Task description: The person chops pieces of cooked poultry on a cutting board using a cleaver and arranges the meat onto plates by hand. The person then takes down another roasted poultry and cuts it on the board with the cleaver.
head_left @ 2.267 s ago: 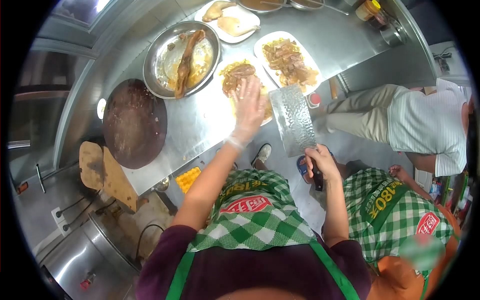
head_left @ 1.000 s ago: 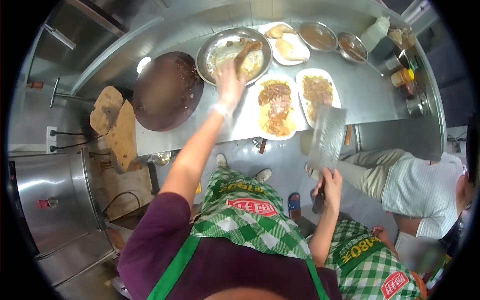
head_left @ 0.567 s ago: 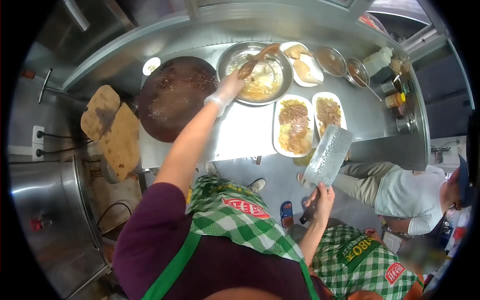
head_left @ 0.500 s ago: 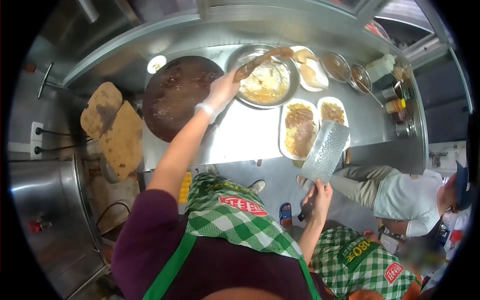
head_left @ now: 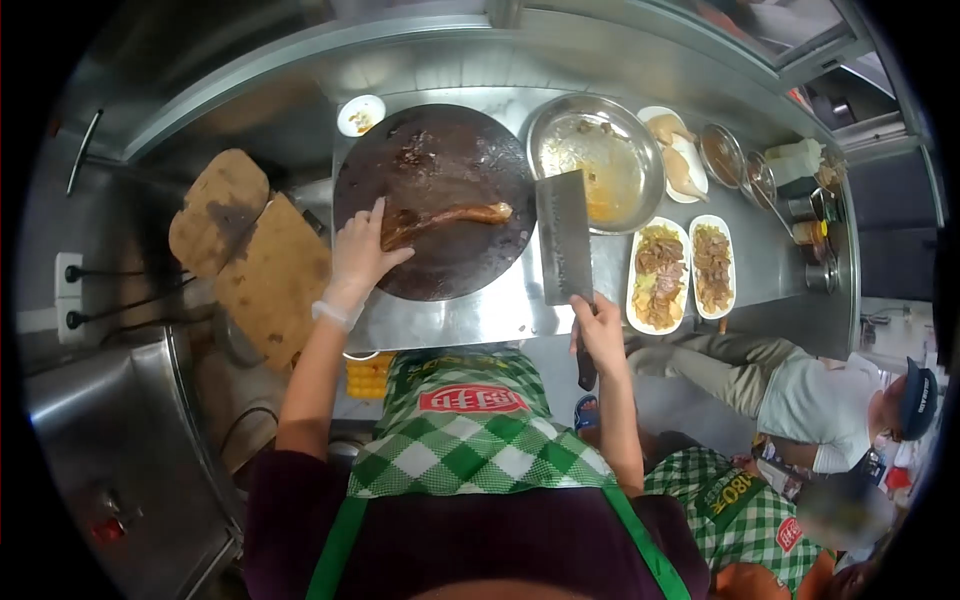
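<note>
A long strip of brown cooked meat [head_left: 455, 214] lies across the dark round chopping block [head_left: 440, 150]. At the strip's left end is my left hand [head_left: 362, 250] in a clear glove, fingers and thumb spread apart around that end; whether they touch it is hard to tell. My right hand [head_left: 600, 338] grips the handle of a cleaver [head_left: 566, 240]. The wide blade points away from me, between the block and a round metal pan [head_left: 650, 165] holding some oily yellowish liquid.
Two white trays of sliced meat [head_left: 658, 275] stand right of the cleaver. Behind them are a plate of poultry pieces [head_left: 683, 172] and sauce bowls [head_left: 722, 155]. A small white bowl [head_left: 361, 115] sits beyond the block. Brown boards [head_left: 270, 270] lie left. A co-worker [head_left: 825, 400] stands at right.
My left hand has brought the meat strip from over the pan leftward and down onto the chopping block. The cleaver has moved left, away from the meat trays, and its blade now stands more upright in view.
</note>
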### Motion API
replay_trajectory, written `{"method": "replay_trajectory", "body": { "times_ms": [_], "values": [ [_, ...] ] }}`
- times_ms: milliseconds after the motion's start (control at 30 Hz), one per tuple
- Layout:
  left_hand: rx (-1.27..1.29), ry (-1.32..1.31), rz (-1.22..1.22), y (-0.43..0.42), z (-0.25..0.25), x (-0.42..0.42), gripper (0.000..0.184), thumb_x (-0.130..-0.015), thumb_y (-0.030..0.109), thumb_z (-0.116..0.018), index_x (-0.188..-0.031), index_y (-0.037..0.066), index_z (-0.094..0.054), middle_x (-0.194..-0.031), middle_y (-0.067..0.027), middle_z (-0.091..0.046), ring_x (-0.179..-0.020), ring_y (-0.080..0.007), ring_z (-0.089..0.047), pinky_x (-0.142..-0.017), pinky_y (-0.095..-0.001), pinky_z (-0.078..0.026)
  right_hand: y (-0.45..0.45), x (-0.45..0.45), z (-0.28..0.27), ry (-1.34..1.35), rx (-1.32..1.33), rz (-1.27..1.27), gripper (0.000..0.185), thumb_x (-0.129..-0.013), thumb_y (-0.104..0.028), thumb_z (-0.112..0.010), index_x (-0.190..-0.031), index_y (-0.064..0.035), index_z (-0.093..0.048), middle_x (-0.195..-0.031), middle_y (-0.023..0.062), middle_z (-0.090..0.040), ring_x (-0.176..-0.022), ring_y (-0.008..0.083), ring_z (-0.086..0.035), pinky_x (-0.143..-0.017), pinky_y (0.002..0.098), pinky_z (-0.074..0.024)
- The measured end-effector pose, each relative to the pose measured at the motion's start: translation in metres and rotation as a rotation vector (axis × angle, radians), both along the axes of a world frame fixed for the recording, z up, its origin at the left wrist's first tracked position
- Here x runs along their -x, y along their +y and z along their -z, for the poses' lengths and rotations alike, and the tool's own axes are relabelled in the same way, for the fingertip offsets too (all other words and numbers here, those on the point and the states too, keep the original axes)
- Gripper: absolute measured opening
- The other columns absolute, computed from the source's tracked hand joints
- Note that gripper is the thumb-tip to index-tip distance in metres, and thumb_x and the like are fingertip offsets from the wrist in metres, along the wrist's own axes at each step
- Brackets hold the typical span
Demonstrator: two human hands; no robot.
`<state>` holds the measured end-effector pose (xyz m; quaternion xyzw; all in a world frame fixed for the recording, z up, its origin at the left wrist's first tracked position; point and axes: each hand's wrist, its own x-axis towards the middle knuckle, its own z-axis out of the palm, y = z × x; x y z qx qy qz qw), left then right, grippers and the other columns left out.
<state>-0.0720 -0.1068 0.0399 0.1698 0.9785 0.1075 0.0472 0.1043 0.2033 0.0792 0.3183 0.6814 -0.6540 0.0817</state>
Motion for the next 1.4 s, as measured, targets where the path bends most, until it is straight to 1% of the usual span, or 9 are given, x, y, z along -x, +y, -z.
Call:
{"method": "replay_trajectory", "body": {
  "times_ms": [233, 433, 600, 733, 833, 933, 1067, 1267, 1400],
  "values": [
    [-0.545, -0.014, 0.239, 0.140, -0.010, 0.067, 0.044, -0.086, 0.026, -0.063, -0.123, 0.004, -0.054, -0.115, -0.0158, -0.056, -0.110, -0.0323, -0.053, -0.094, -0.0384, -0.043, 0.018, -0.030, 0.014, 0.028, 0.168, 0.213, 0.018, -0.094, -0.017, -0.052, -0.083, -0.0026, -0.050, -0.051, 0.0057, -0.051, -0.035, 0.0169, -0.050, -0.034, 0.0262, -0.0362],
    [-0.443, -0.018, 0.259, 0.328, 0.060, 0.149, 0.035, -0.083, 0.016, -0.061, -0.116, 0.006, -0.059, -0.113, -0.0172, -0.058, -0.109, -0.0343, -0.055, -0.093, -0.0423, -0.044, 0.052, -0.092, 0.022, 0.075, 0.252, 0.368, 0.017, -0.093, -0.015, -0.054, -0.095, 0.0019, -0.055, -0.052, 0.0054, -0.051, -0.038, 0.0146, -0.051, -0.037, 0.0254, -0.0382],
    [-0.466, -0.064, 0.262, 0.366, 0.110, 0.162, 0.025, -0.083, 0.013, -0.056, -0.103, 0.004, -0.066, -0.110, -0.0204, -0.061, -0.100, -0.0346, -0.059, -0.089, -0.0433, -0.045, 0.076, -0.121, 0.021, -0.013, 0.192, 0.321, 0.020, -0.093, -0.016, -0.058, -0.100, 0.0021, -0.057, -0.059, 0.0014, -0.052, -0.041, 0.0090, -0.049, -0.039, 0.0243, -0.0380],
    [-0.352, -0.130, 0.215, 0.343, 0.074, 0.145, 0.032, -0.077, 0.021, -0.068, -0.105, 0.004, -0.066, -0.103, -0.0202, -0.065, -0.098, -0.0312, -0.062, -0.087, -0.0376, -0.047, 0.088, -0.107, 0.025, 0.004, 0.225, 0.199, 0.020, -0.093, -0.018, -0.057, -0.098, 0.0012, -0.058, -0.058, 0.0012, -0.053, -0.040, 0.0093, -0.050, -0.038, 0.0246, -0.0378],
    [-0.834, -0.237, -0.051, 0.304, 0.012, 0.087, 0.029, -0.090, 0.014, -0.058, -0.116, 0.000, -0.061, -0.113, -0.0103, -0.064, -0.102, -0.0164, -0.059, -0.090, -0.0300, -0.045, 0.101, -0.092, 0.024, 0.038, 0.180, 0.093, 0.021, -0.093, -0.019, -0.056, -0.097, 0.0017, -0.057, -0.057, 0.0032, -0.054, -0.039, 0.0107, -0.050, -0.038, 0.0261, -0.0381],
    [-0.811, -0.057, -0.059, 0.231, -0.019, 0.021, 0.026, -0.093, 0.011, -0.055, -0.116, 0.000, -0.060, -0.114, -0.0105, -0.062, -0.104, -0.0182, -0.058, -0.092, -0.0301, -0.044, 0.106, -0.078, 0.024, 0.063, 0.118, -0.043, 0.023, -0.092, -0.022, -0.056, -0.092, 0.0011, -0.056, -0.056, 0.0046, -0.054, -0.039, 0.0131, -0.051, -0.039, 0.0280, -0.0390],
    [-0.497, 0.167, 0.049, 0.124, 0.036, -0.039, 0.023, -0.091, 0.004, -0.056, -0.113, -0.001, -0.060, -0.112, -0.0140, -0.061, -0.105, -0.0267, -0.058, -0.092, -0.0344, -0.045, 0.109, -0.058, 0.010, 0.062, 0.069, -0.202, 0.024, -0.090, -0.023, -0.055, -0.088, 0.0007, -0.057, -0.055, 0.0056, -0.054, -0.040, 0.0161, -0.052, -0.040, 0.0295, -0.0406],
    [-0.469, 0.221, 0.185, 0.104, 0.051, 0.000, 0.029, -0.089, -0.001, -0.055, -0.117, 0.003, -0.059, -0.118, -0.0146, -0.058, -0.111, -0.0302, -0.055, -0.095, -0.0357, -0.043, 0.081, -0.028, 0.012, 0.087, 0.069, -0.294, 0.022, -0.092, -0.022, -0.055, -0.089, 0.0005, -0.056, -0.055, 0.0026, -0.051, -0.038, 0.0102, -0.048, -0.036, 0.0257, -0.0374],
    [-0.392, 0.224, 0.181, 0.091, 0.060, 0.022, 0.034, -0.086, 0.002, -0.059, -0.119, 0.007, -0.060, -0.119, -0.0142, -0.058, -0.111, -0.0296, -0.054, -0.097, -0.0371, -0.043, 0.066, -0.018, 0.006, 0.025, -0.031, -0.297, 0.027, -0.089, -0.021, -0.055, -0.099, 0.0035, -0.057, -0.057, 0.0079, -0.054, -0.040, 0.0181, -0.052, -0.039, 0.0316, -0.0420]
  ]
}}
